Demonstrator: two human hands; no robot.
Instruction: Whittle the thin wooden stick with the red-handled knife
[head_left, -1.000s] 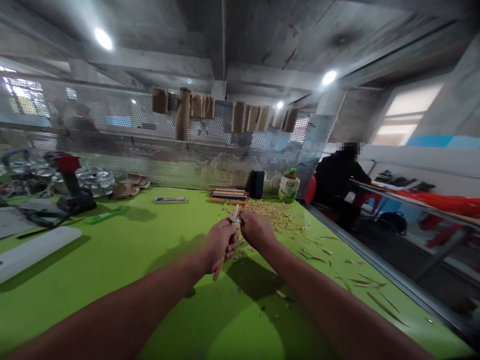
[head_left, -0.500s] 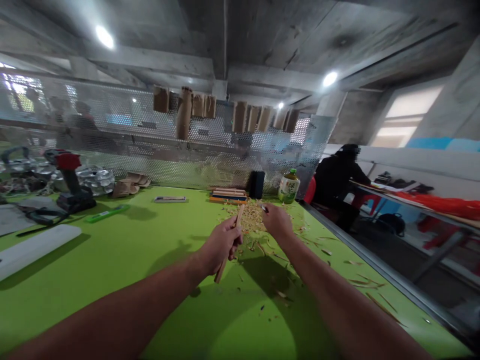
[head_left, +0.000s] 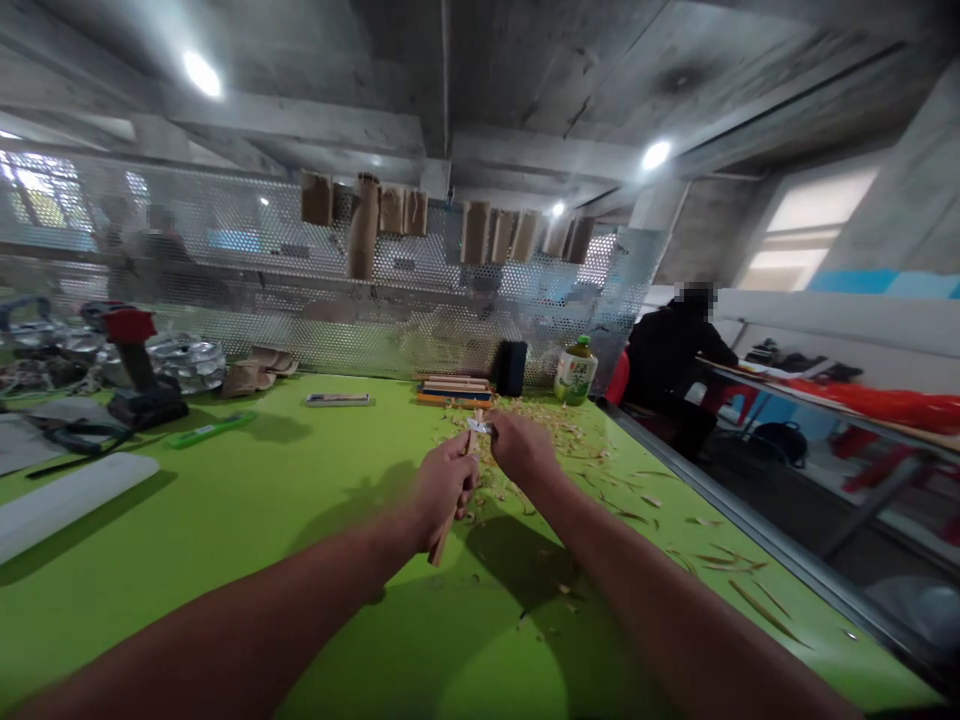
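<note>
My left hand (head_left: 441, 488) is wrapped round a slim wooden stick (head_left: 441, 545), whose lower end sticks out below the fist and whose upper end points away from me. My right hand (head_left: 523, 452) is closed on a small knife (head_left: 481, 427); its handle is mostly hidden by the fingers. The shiny blade lies across the stick's upper end and appears to touch it. Pale wood shavings (head_left: 570, 437) are scattered on the green tabletop (head_left: 300, 500) under and beyond both hands.
Behind the hands lie a stack of wooden sticks (head_left: 454, 385), a black block (head_left: 512, 368) and a green-capped bottle (head_left: 575, 372). At left are a cordless drill (head_left: 135, 350), a green cutter (head_left: 214, 429) and a white bar (head_left: 82, 500). A seated person (head_left: 671, 345) is at right.
My right hand has moved left with the knife, bringing the blade from beside the stick onto its upper end. The left hand keeps its hold on the stick, almost unmoved.
</note>
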